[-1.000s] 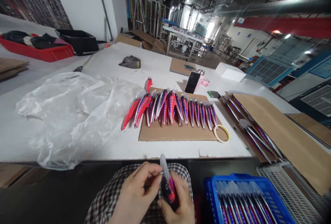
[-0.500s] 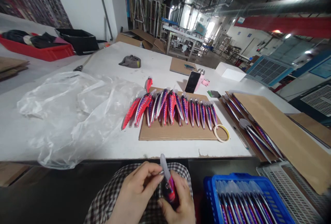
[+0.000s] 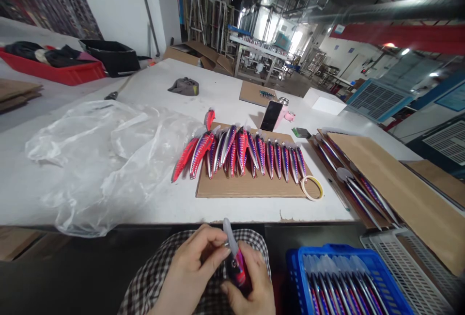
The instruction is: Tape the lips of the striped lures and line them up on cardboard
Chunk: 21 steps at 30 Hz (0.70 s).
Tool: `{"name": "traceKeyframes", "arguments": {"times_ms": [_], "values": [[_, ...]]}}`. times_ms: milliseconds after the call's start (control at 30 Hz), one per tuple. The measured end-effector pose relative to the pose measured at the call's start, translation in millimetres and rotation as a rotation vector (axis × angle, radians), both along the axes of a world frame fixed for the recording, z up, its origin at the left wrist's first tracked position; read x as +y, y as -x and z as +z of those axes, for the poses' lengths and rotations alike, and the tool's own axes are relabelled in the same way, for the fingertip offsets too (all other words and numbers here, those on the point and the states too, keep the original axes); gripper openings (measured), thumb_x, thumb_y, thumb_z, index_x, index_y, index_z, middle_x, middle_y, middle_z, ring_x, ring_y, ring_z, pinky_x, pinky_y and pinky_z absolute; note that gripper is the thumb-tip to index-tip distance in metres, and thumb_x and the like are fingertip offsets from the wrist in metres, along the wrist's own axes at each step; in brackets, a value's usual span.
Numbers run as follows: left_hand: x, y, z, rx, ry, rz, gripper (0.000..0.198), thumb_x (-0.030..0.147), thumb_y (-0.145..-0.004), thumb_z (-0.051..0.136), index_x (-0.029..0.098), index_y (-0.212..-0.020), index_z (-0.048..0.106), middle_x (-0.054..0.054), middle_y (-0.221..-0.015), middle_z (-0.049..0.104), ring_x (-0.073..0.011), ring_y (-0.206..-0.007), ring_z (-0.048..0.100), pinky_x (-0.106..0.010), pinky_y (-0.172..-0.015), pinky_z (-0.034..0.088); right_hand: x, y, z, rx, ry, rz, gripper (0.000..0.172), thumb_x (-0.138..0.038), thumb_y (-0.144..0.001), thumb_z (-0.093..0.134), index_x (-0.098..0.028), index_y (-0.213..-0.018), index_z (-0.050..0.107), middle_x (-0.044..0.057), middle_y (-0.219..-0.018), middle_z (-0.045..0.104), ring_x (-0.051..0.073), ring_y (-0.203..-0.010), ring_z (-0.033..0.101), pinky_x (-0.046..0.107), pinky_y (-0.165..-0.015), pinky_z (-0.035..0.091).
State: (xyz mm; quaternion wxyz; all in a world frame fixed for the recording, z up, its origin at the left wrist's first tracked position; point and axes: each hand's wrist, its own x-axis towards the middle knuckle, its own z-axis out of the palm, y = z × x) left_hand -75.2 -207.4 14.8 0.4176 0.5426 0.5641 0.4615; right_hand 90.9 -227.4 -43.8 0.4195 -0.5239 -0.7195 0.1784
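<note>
Above my lap, a fishing lure (image 3: pixel 238 267) with a pink and dark body and a pale translucent lip pointing up is gripped by my right hand (image 3: pixel 252 278). My left hand (image 3: pixel 198 264) pinches at the base of the lip with thumb and forefinger; what is between those fingertips is too small to make out. On the table, several red, purple and silver lures (image 3: pixel 241 150) lie in a row over a cardboard sheet (image 3: pixel 250 189). To my right, a blue basket (image 3: pixel 390 276) holds several more lures, lips upward.
A crumpled clear plastic bag (image 3: pixel 105 160) covers the table's left side. A tape roll (image 3: pixel 311 188) lies at the cardboard's right corner. Farther back are a phone (image 3: pixel 271 115) and a grey cloth (image 3: pixel 184 86). More lures and a long cardboard sheet (image 3: pixel 395 189) lie at right.
Almost nothing differs. The lure's lip has tilted slightly left in my hands, and the view has shifted a little.
</note>
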Motion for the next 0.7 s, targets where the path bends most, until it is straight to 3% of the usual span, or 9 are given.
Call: {"name": "traceKeyframes", "arguments": {"times_ms": [133,400,700], "values": [[-1.2,-0.7,3.2,0.129,-0.091,-0.032,0.008,0.022,-0.085,0.057,0.027,-0.081,0.063,0.004,-0.080,0.059,-0.0129,-0.072,0.059,-0.022,-0.067,0.046,1.1,-0.4,-0.9,0.009,-0.020,0.006,0.072,-0.007,-0.058,0.064,-0.029,-0.126,0.054,0.001,-0.117,0.066,0.027,-0.105,0.062,0.035,-0.089,0.053],[-2.6,-1.7,8.1,0.251,-0.029,-0.088,0.012,0.027,-0.089,0.051,0.027,-0.082,0.060,0.005,-0.076,0.061,-0.0138,-0.070,0.059,-0.022,-0.066,0.043,2.8,-2.9,-1.5,-0.010,-0.013,0.013,0.074,-0.004,-0.058,0.066,-0.029,-0.127,0.053,0.001,-0.116,0.066,0.026,-0.105,0.062,0.033,-0.089,0.053],[2.6,-4.8,20.0,0.108,0.100,-0.104,0.015,0.023,-0.083,0.046,0.022,-0.070,0.051,0.005,-0.061,0.053,-0.0133,-0.057,0.052,-0.022,-0.057,0.039,2.2,-5.1,-3.9,-0.095,-0.026,0.007,0.068,-0.012,-0.063,0.068,-0.027,-0.127,0.051,0.002,-0.117,0.066,0.027,-0.107,0.062,0.037,-0.089,0.054]]}}
